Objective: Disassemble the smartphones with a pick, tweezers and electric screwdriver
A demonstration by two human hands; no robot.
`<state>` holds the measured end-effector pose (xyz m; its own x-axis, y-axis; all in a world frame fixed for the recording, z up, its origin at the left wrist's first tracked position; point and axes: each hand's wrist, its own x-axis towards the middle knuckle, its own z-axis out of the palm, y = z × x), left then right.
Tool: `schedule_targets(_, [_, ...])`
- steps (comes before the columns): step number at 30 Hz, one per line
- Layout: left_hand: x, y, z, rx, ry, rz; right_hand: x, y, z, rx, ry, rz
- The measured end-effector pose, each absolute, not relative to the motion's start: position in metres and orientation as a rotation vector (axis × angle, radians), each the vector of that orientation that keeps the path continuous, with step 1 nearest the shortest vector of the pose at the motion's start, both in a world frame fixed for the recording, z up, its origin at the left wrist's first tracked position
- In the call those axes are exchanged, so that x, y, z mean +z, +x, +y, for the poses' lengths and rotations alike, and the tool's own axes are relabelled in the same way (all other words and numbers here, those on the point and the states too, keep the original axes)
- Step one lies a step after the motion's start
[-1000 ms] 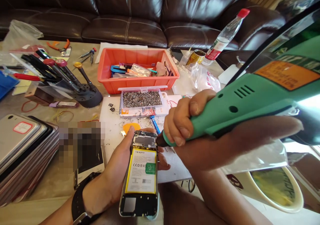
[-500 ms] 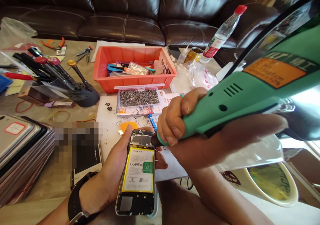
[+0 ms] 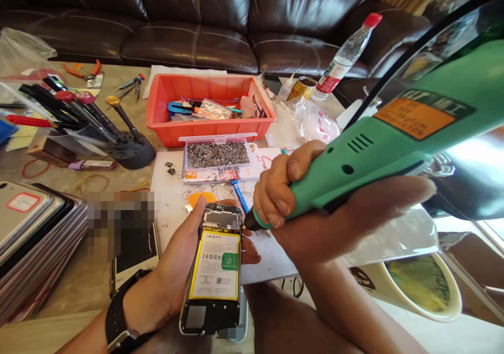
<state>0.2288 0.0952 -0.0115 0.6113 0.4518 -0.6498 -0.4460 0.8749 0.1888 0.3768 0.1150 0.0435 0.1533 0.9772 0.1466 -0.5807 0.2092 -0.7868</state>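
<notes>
**A:** What's the right hand (image 3: 275, 199) up to?

**B:** It's clenched around a green electric screwdriver (image 3: 354, 152), and the dark tip (image 3: 249, 226) is right at the top end of an opened phone (image 3: 210, 317).

**A:** And the left hand (image 3: 175, 272)?

**B:** It's grasping that phone from behind, thumb up one side and fingertips showing on the other. There's a black watch (image 3: 120, 320) on the wrist. The phone sits low in the middle of the view, with its yellow battery (image 3: 214, 264) facing up.

**A:** What's just past the hands?

**B:** A white board (image 3: 169, 201) with scattered screws, a round orange piece (image 3: 201, 198), a blue-handled tool (image 3: 239, 196), and a clear box of tiny screws (image 3: 216, 155).

**A:** Further out?

**B:** An orange tray (image 3: 205, 102) of odds and ends sits at top center, and a black tool stand (image 3: 134, 154) sits to its left. A stack of phone backs (image 3: 31, 228) is at lower left, with a blurred patch beside it. There's a water bottle (image 3: 342, 57) at upper right, a white mug (image 3: 417, 285) at lower right, and a dark leather sofa (image 3: 197, 33) along the top.
</notes>
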Motion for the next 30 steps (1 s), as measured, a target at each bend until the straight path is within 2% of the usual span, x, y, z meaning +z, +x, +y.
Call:
schedule_targets(13, [-0.013,0.228,0.092,0.574,-0.042,0.621,0.041,0.378,0.116,1.207,-0.658,-0.752])
schedule_targets(30, [-0.01,0.231,0.093,0.534,-0.003,0.765,0.025,0.378,0.113,1.18,-0.619,-0.852])
